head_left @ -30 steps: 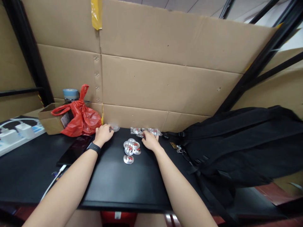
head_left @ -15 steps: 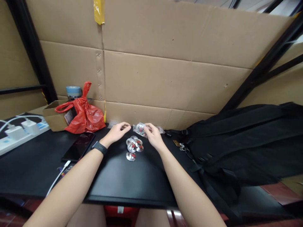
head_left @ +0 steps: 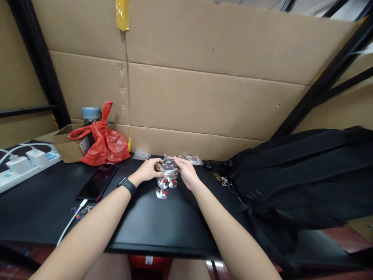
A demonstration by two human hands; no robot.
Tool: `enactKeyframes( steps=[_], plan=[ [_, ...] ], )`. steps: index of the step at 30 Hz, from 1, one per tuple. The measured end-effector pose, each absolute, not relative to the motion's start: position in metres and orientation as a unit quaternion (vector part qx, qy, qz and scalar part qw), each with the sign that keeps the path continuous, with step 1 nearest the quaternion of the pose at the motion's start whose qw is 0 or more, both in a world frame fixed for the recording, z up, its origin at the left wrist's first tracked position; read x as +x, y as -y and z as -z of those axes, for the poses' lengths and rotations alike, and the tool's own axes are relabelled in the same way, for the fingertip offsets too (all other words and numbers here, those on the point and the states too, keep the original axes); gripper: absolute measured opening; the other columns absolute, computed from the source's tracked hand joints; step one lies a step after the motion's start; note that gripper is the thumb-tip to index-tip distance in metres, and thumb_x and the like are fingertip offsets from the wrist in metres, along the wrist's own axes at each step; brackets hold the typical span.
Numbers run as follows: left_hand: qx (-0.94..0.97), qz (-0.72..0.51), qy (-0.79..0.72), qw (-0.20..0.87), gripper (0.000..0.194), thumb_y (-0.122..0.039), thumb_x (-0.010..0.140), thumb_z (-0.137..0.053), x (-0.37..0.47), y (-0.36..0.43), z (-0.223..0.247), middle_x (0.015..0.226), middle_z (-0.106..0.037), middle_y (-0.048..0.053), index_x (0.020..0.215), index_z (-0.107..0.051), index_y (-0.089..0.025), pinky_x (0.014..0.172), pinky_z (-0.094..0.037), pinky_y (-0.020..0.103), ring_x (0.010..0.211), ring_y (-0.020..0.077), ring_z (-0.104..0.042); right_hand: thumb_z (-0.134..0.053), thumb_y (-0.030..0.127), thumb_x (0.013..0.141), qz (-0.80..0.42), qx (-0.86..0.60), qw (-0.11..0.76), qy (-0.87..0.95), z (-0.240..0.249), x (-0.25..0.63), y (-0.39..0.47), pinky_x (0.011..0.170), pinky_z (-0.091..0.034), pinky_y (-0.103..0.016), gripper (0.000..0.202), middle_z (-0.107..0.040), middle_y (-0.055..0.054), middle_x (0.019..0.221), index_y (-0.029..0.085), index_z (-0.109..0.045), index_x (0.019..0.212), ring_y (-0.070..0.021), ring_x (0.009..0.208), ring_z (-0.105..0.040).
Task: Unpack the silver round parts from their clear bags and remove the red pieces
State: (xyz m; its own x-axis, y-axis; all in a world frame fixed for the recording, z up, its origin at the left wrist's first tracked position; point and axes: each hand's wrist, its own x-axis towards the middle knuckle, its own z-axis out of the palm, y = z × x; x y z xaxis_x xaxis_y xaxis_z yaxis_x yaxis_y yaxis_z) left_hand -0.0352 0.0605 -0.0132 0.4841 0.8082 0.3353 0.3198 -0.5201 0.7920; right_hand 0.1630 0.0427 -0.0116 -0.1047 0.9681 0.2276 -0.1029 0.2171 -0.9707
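Note:
Between my hands, above the pile, is a clear plastic bag point(head_left: 169, 174) with a shiny metal disc inside. My left hand point(head_left: 150, 169) has its fingers curled at the bag's left edge. At the upper right, my right hand point(head_left: 185, 171) pinches the bag. Shiny round metal discs with red marks point(head_left: 162, 183) lie on the black table beneath, partly hidden by the bag. One disc point(head_left: 162, 193) rests apart, nearer the front edge. More bagged discs point(head_left: 194, 160) lie behind my right hand, by the cardboard wall.
Left on the black table point(head_left: 157, 229) are a phone point(head_left: 97, 182), a white cable, a power strip point(head_left: 32, 165), an open cardboard box point(head_left: 66, 149) and a red plastic bag point(head_left: 109, 146). A black backpack point(head_left: 300, 175) with keys point(head_left: 225, 182) covers the right side.
My left hand has moved right and closed on the bag's edge. The bag has come down toward me, over the pile, and now hangs spread between both hands.

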Motion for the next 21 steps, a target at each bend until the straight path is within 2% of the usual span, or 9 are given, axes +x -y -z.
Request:
enactKeyframes(
  steps=[5, 10, 13, 18, 21],
  plan=[
    [0.797, -0.354, -0.362, 0.329, 0.034, -0.020, 0.067, -0.076, -0.0340, -0.0579, 0.0108, 0.087, -0.075, 0.005, 0.100, -0.068, -0.015, 0.074, -0.053, 0.026, 0.079, 0.0179, -0.070, -0.072, 0.053, 0.075, -0.550, -0.361, 0.554, 0.510, 0.0090, 0.1622, -0.0409, 0.086, -0.051, -0.037, 0.042, -0.075, -0.010, 0.105, 0.018, -0.076, 0.097, -0.0261, 0.100, -0.068],
    [0.802, -0.358, -0.370, 0.301, 0.029, -0.040, 0.081, -0.067, -0.0327, -0.0535, 0.0056, 0.081, -0.075, 0.004, 0.093, -0.073, -0.015, 0.065, -0.049, 0.024, 0.073, 0.0183, -0.068, -0.071, 0.050, 0.078, -0.583, -0.355, 0.550, 0.482, 0.0071, 0.1633, -0.0392, 0.083, -0.052, -0.035, 0.041, -0.074, -0.010, 0.109, 0.019, -0.075, 0.104, -0.0248, 0.099, -0.068],
    [0.806, -0.368, -0.365, 0.286, 0.040, -0.048, 0.090, -0.055, -0.0319, -0.0536, 0.0044, 0.085, -0.076, 0.003, 0.088, -0.077, -0.015, 0.069, -0.049, 0.026, 0.077, 0.0204, -0.068, -0.070, 0.049, 0.081, -0.590, -0.359, 0.536, 0.486, 0.0077, 0.1631, -0.0384, 0.081, -0.053, -0.034, 0.040, -0.074, -0.009, 0.110, 0.021, -0.073, 0.109, -0.0231, 0.097, -0.068],
    [0.777, -0.402, -0.352, 0.332, 0.041, -0.049, 0.090, -0.056, -0.0282, -0.0569, 0.0079, 0.105, -0.077, 0.005, 0.104, -0.078, -0.017, 0.081, -0.052, 0.030, 0.092, 0.0253, -0.070, -0.067, 0.050, 0.083, -0.565, -0.373, 0.522, 0.519, 0.0072, 0.1637, -0.0366, 0.073, -0.053, -0.030, 0.042, -0.073, -0.008, 0.111, 0.023, -0.072, 0.114, -0.0214, 0.093, -0.068],
    [0.752, -0.422, -0.348, 0.368, 0.047, -0.052, 0.090, -0.056, -0.0252, -0.0572, 0.0083, 0.108, -0.076, 0.007, 0.110, -0.076, -0.014, 0.082, -0.053, 0.032, 0.095, 0.0270, -0.070, -0.067, 0.051, 0.083, -0.542, -0.384, 0.524, 0.533, 0.0060, 0.1653, -0.0364, 0.066, -0.051, -0.026, 0.043, -0.073, -0.007, 0.110, 0.024, -0.072, 0.116, -0.0193, 0.087, -0.067]
  ],
)
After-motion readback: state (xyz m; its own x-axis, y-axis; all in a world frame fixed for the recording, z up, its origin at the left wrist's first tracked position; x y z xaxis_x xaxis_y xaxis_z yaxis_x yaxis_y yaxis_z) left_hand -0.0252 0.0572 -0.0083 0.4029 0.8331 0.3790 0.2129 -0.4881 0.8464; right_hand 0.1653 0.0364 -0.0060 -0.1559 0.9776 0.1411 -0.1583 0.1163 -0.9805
